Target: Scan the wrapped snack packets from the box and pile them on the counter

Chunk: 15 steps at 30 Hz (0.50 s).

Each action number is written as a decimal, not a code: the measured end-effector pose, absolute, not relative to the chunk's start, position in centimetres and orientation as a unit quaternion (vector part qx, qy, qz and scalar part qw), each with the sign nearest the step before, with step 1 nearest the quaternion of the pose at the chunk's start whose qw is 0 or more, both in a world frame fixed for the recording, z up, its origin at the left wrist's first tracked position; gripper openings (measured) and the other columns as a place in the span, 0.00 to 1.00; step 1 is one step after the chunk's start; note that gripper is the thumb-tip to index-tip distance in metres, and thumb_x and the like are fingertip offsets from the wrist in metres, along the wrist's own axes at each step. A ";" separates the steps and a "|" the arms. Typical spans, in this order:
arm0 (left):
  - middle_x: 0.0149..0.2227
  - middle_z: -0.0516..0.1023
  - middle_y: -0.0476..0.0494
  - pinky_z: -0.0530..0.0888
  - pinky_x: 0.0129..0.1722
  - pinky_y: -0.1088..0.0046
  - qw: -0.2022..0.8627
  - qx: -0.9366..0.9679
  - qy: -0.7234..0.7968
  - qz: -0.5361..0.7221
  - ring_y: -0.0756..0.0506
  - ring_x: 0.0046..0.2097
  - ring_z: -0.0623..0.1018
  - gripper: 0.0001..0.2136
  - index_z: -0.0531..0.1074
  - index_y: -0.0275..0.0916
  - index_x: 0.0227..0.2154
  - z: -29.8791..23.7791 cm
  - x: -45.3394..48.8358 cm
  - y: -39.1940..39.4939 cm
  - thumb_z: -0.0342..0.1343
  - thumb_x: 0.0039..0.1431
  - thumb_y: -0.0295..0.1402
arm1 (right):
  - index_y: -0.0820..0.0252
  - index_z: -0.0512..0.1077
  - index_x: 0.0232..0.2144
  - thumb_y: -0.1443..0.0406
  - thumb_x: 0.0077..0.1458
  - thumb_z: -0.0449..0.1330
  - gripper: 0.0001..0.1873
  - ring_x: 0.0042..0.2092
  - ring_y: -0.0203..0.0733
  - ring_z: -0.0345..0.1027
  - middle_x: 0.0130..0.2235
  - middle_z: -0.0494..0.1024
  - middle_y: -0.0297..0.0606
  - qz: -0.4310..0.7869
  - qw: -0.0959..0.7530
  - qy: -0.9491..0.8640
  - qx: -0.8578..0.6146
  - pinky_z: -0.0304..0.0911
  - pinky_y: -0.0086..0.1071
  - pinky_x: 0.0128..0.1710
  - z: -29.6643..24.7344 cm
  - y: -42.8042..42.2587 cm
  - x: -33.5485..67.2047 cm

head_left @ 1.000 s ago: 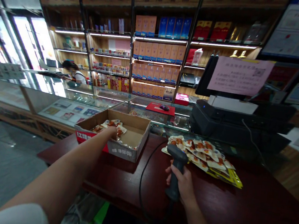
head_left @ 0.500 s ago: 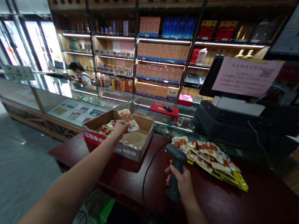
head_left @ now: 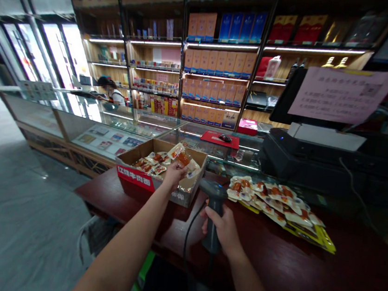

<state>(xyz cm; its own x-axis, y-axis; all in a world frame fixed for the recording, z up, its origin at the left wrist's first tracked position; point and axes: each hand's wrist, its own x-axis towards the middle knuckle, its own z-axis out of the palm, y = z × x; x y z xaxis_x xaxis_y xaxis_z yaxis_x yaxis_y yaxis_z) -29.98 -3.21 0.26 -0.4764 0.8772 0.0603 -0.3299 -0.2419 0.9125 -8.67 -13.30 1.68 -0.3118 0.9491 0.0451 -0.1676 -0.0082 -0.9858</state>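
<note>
My left hand (head_left: 174, 173) is closed on a small snack packet (head_left: 180, 156), held up above the right part of an open cardboard box (head_left: 133, 174) with several more packets inside. My right hand (head_left: 221, 225) grips the handle of a black corded barcode scanner (head_left: 212, 204), standing upright on the dark red counter (head_left: 306, 270), its head just right of the held packet. A pile of the same packets (head_left: 275, 202) lies on the counter to the right of the scanner.
A black till with a screen and a pink paper notice (head_left: 340, 94) stands at the back right. Glass display counters (head_left: 112, 124) run to the left, with shelves of boxed goods (head_left: 217, 64) behind. A person (head_left: 111, 91) sits far off by the shelves.
My left hand has lifted a packet out of the box and carried it right, toward the scanner head. The right hand keeps hold of the scanner. The view has shifted left.
</note>
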 end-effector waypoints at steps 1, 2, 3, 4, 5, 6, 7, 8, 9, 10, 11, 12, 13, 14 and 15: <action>0.18 0.67 0.56 0.71 0.25 0.77 0.416 0.305 0.456 0.726 0.54 0.22 0.70 0.18 0.60 0.37 0.20 0.2 -30.0 -3.2 0.67 0.29 0.29 | 0.62 0.67 0.32 0.56 0.41 0.63 0.18 0.14 0.35 0.64 0.22 0.75 0.32 0.608 0.458 -0.534 -0.368 0.59 0.27 0.13 1.7 -13.2 -8.9; 0.18 0.67 0.56 0.71 0.25 0.77 0.417 0.307 0.456 0.724 0.54 0.22 0.71 0.18 0.61 0.37 0.20 0.1 -30.0 -3.2 0.67 0.29 0.29 | 0.62 0.67 0.31 0.56 0.41 0.63 0.18 0.14 0.35 0.63 0.21 0.75 0.32 0.607 0.456 -0.536 -0.370 0.59 0.27 0.13 1.6 -13.2 -9.0; 0.18 0.67 0.56 0.71 0.25 0.77 0.417 0.308 0.457 0.722 0.54 0.22 0.71 0.17 0.61 0.37 0.20 0.1 -30.0 -3.2 0.66 0.29 0.28 | 0.62 0.67 0.31 0.56 0.42 0.62 0.17 0.14 0.35 0.63 0.21 0.75 0.32 0.607 0.453 -0.538 -0.370 0.59 0.27 0.13 1.5 -13.1 -9.1; 0.18 0.68 0.56 0.71 0.25 0.76 0.420 0.308 0.459 0.720 0.54 0.22 0.71 0.17 0.62 0.36 0.21 0.1 -30.0 -3.3 0.66 0.29 0.27 | 0.62 0.67 0.30 0.56 0.42 0.62 0.16 0.14 0.35 0.63 0.20 0.74 0.32 0.606 0.450 -0.541 -0.370 0.59 0.27 0.13 1.5 -13.0 -9.1; 0.19 0.68 0.55 0.71 0.26 0.76 0.423 0.308 0.458 0.718 0.53 0.22 0.71 0.16 0.62 0.36 0.21 0.1 -29.9 -3.4 0.65 0.30 0.27 | 0.61 0.67 0.30 0.56 0.43 0.61 0.15 0.14 0.34 0.63 0.20 0.74 0.32 0.606 0.447 -0.545 -0.369 0.59 0.27 0.13 1.4 -13.0 -9.1; 0.19 0.69 0.54 0.72 0.26 0.75 0.427 0.310 0.456 0.717 0.52 0.23 0.72 0.15 0.63 0.36 0.21 0.2 -29.8 -3.4 0.65 0.31 0.26 | 0.61 0.67 0.29 0.56 0.44 0.61 0.15 0.14 0.34 0.63 0.19 0.73 0.31 0.605 0.443 -0.550 -0.368 0.59 0.27 0.13 1.3 -13.0 -9.1; 0.20 0.70 0.53 0.72 0.27 0.74 0.431 0.312 0.454 0.715 0.51 0.24 0.73 0.14 0.63 0.36 0.21 0.3 -29.7 -3.5 0.64 0.32 0.26 | 0.61 0.67 0.29 0.56 0.44 0.60 0.14 0.14 0.34 0.62 0.18 0.72 0.31 0.603 0.442 -0.553 -0.367 0.59 0.27 0.13 1.3 -12.9 -9.1; 0.21 0.71 0.52 0.72 0.28 0.73 0.434 0.314 0.453 0.712 0.50 0.25 0.74 0.14 0.63 0.36 0.21 0.4 -29.6 -3.6 0.64 0.32 0.25 | 0.61 0.67 0.29 0.57 0.45 0.60 0.13 0.14 0.35 0.62 0.17 0.71 0.30 0.602 0.442 -0.555 -0.367 0.59 0.27 0.13 1.2 -12.9 -9.1; 0.22 0.71 0.51 0.73 0.29 0.72 0.436 0.316 0.454 0.710 0.49 0.26 0.75 0.13 0.63 0.36 0.21 0.5 -29.5 -3.7 0.64 0.32 0.25 | 0.61 0.67 0.29 0.57 0.45 0.60 0.13 0.14 0.35 0.62 0.16 0.70 0.29 0.601 0.443 -0.555 -0.367 0.59 0.27 0.13 1.2 -12.9 -9.1; 0.22 0.71 0.51 0.73 0.30 0.72 0.434 0.317 0.455 0.710 0.48 0.27 0.76 0.13 0.63 0.36 0.21 0.6 -29.4 -3.7 0.64 0.32 0.25 | 0.61 0.67 0.29 0.57 0.45 0.60 0.13 0.14 0.35 0.62 0.16 0.70 0.29 0.603 0.443 -0.553 -0.366 0.59 0.26 0.13 1.2 -12.9 -9.1; 0.21 0.71 0.51 0.73 0.30 0.71 0.431 0.316 0.458 0.711 0.48 0.27 0.76 0.13 0.63 0.36 0.21 0.6 -29.3 -3.8 0.64 0.32 0.25 | 0.61 0.66 0.30 0.57 0.44 0.60 0.14 0.14 0.35 0.62 0.17 0.71 0.29 0.605 0.446 -0.548 -0.366 0.59 0.26 0.13 1.3 -13.0 -9.1; 0.21 0.70 0.52 0.73 0.31 0.71 0.428 0.314 0.459 0.713 0.48 0.27 0.76 0.14 0.63 0.36 0.20 0.7 -29.2 -3.8 0.64 0.31 0.25 | 0.61 0.66 0.30 0.57 0.44 0.61 0.14 0.14 0.35 0.63 0.18 0.72 0.30 0.608 0.450 -0.542 -0.366 0.59 0.26 0.12 1.3 -13.0 -9.1; 0.20 0.69 0.52 0.73 0.31 0.71 0.424 0.311 0.460 0.716 0.48 0.27 0.75 0.14 0.63 0.36 0.20 0.7 -29.2 -3.8 0.64 0.31 0.26 | 0.61 0.66 0.31 0.57 0.43 0.61 0.15 0.14 0.35 0.63 0.20 0.73 0.31 0.610 0.454 -0.536 -0.366 0.59 0.26 0.12 1.3 -13.0 -9.0; 0.20 0.69 0.53 0.73 0.31 0.71 0.419 0.307 0.460 0.720 0.49 0.26 0.75 0.14 0.63 0.36 0.20 0.8 -29.2 -3.8 0.64 0.31 0.26 | 0.61 0.66 0.31 0.57 0.42 0.62 0.16 0.14 0.34 0.63 0.21 0.74 0.32 0.612 0.459 -0.530 -0.366 0.59 0.26 0.12 1.3 -13.0 -8.8; 0.19 0.68 0.54 0.73 0.31 0.71 0.417 0.303 0.461 0.722 0.49 0.26 0.75 0.14 0.63 0.36 0.19 0.9 -29.2 -3.8 0.64 0.30 0.27 | 0.61 0.66 0.32 0.57 0.42 0.62 0.17 0.14 0.34 0.63 0.22 0.75 0.32 0.612 0.465 -0.523 -0.368 0.59 0.26 0.12 1.3 -13.0 -8.5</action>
<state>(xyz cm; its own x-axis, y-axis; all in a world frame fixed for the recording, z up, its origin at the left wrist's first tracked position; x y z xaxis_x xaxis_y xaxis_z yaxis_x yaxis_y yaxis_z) -29.15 -3.85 0.86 -0.4682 0.8820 0.0538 -0.3231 -0.2276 0.9186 -8.50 -13.01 1.26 -0.2968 0.9543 0.0357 -0.1832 -0.0202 -0.9829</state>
